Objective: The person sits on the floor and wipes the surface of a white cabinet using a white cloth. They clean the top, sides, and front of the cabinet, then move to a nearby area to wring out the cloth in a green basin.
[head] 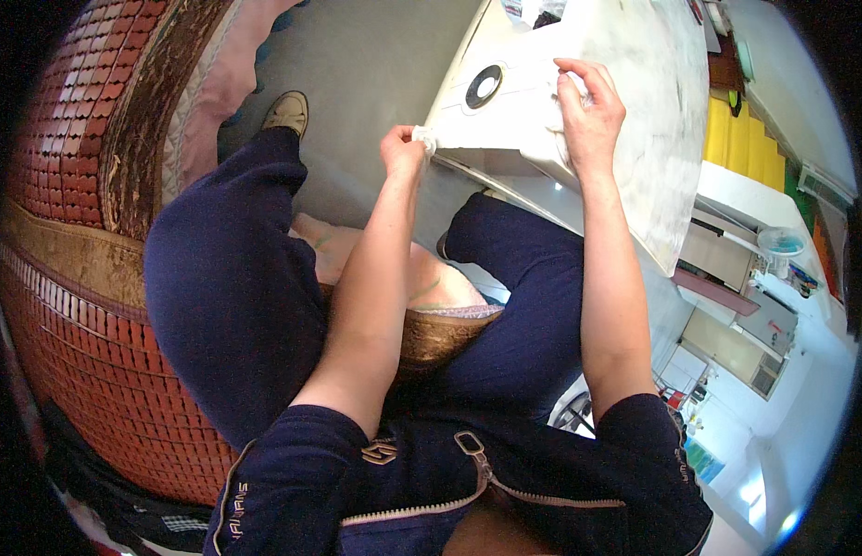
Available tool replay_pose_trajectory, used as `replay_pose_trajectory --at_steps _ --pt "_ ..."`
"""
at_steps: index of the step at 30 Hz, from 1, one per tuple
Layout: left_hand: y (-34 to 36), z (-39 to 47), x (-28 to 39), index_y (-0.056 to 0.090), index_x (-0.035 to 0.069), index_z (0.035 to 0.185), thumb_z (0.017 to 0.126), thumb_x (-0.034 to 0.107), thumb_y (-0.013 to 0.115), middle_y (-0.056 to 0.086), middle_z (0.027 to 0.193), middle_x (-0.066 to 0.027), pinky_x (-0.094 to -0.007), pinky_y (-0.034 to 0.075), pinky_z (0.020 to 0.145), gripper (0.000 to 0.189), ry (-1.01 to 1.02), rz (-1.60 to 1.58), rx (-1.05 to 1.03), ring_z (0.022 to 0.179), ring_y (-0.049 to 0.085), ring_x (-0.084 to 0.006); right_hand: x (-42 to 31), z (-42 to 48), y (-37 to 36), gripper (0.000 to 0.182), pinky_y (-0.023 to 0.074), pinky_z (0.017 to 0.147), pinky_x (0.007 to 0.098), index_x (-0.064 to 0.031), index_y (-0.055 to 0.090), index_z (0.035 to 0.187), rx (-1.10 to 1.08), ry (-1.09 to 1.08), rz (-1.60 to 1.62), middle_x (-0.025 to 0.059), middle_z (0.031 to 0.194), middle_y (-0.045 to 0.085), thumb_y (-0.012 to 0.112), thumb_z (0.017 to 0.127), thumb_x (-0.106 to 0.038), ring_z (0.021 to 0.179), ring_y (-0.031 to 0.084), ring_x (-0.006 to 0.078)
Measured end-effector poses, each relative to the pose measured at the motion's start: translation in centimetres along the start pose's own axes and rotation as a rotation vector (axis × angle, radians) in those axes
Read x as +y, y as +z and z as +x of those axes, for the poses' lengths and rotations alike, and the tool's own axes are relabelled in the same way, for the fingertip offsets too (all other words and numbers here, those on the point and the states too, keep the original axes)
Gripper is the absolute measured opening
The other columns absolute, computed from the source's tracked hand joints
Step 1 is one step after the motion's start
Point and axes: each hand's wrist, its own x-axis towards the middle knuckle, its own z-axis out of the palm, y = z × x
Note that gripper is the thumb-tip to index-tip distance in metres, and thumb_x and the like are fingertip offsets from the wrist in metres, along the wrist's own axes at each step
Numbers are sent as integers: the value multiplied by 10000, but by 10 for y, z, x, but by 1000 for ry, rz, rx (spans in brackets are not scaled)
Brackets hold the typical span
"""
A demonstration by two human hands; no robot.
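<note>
My left hand (401, 151) pinches a bunched bit of thin white material (424, 137) by the near left corner of a white table (643, 160). Over the tabletop, the thumb and fingers of my right hand (592, 115) are closed around more crumpled white material (554, 115). It seems to stretch between both hands, but it blends with the white surface and its outline is hard to tell. A black ring with a white centre (484, 87) shows between the hands; whether it is printed or a separate object, I cannot tell.
My knees straddle a patterned seat cover (438, 278). A red-brown tiled mat (125, 347) lies at left beside a pink quilted cloth (226, 83). Yellow folded material (740, 142) and a clear container with a blue lid (781, 242) are at right.
</note>
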Motion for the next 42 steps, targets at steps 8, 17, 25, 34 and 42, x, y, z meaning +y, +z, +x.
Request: replay_pose_trajectory --at_steps 8,17,25,34,42 --pt "20 -57 39 680 27 867 704 -24 709 645 807 -24 -243 465 635 174 201 -37 -341 723 582 -99 3 1 2 157 448 648 248 -66 696 887 44 -47 -16 50 864 636 592 780 -13 766 596 132" --pt "27 -71 51 675 21 879 770 17 698 655 834 -25 -233 466 678 112 339 -125 -446 758 587 -90 0 3 3 168 451 662 248 -64 695 886 42 -40 -39 54 861 634 589 767 -10 765 599 140" --pt "12 8 -40 698 32 879 729 -7 672 684 828 -58 -284 491 673 158 257 143 -32 742 616 -136 -3 5 7 168 460 709 250 -50 693 892 19 -53 -23 64 877 637 587 768 -13 806 607 150" --pt "-3 53 -77 711 71 889 746 62 664 697 809 -92 -337 510 716 151 87 212 200 718 649 -203 -8 3 7 167 461 712 252 -47 691 898 -9 -29 -13 68 878 637 592 770 -3 814 608 154" --pt "38 77 -39 676 89 1075 829 110 578 624 1148 -138 -324 423 960 266 376 250 -100 1057 587 -259 -10 1 3 154 439 806 261 -21 674 942 -62 -19 6 56 934 628 584 816 -16 891 581 144"
